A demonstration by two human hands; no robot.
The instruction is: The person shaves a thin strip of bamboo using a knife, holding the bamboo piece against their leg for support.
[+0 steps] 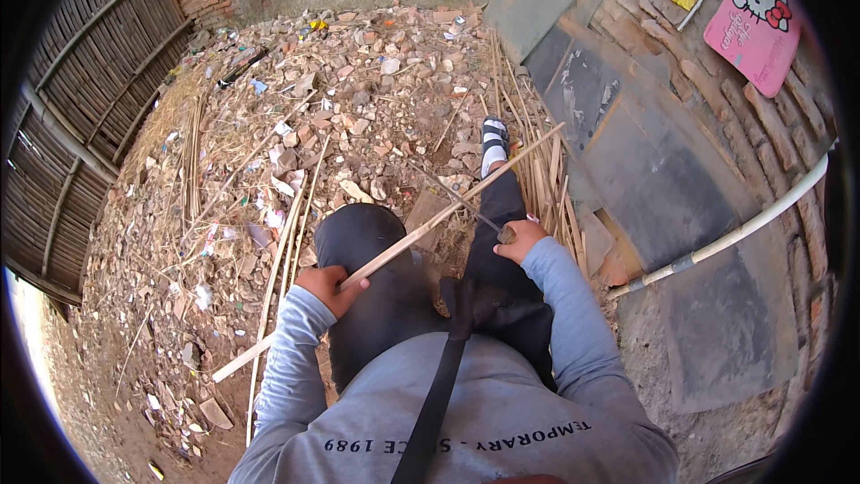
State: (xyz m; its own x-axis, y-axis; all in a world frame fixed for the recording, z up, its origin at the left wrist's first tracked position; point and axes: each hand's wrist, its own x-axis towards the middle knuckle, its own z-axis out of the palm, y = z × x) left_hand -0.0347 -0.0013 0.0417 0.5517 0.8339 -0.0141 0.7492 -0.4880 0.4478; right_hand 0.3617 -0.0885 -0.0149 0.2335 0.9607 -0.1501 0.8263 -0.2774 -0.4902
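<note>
A grey shirt [502,376] fills the foreground as a person's left hand [326,291] clamps its grip on a pale strip [412,239] slanting over the left thigh [369,327]; the right hand [524,243] has its grip closed on a knife [485,220] crossing the strip, near sticks [548,181] edging the rubble [358,81] at right.

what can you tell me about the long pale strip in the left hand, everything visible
The strip is long, slender and nearly straight, pale tan, and looks like split bamboo or wood. Its near end looks bluntly cut. It slants from lower left to upper right, passing over the black trousers. The left hand has its grip around it, nearer the lower end. A thin knife in the right hand crosses it in view; whether they touch is unclear.
</note>
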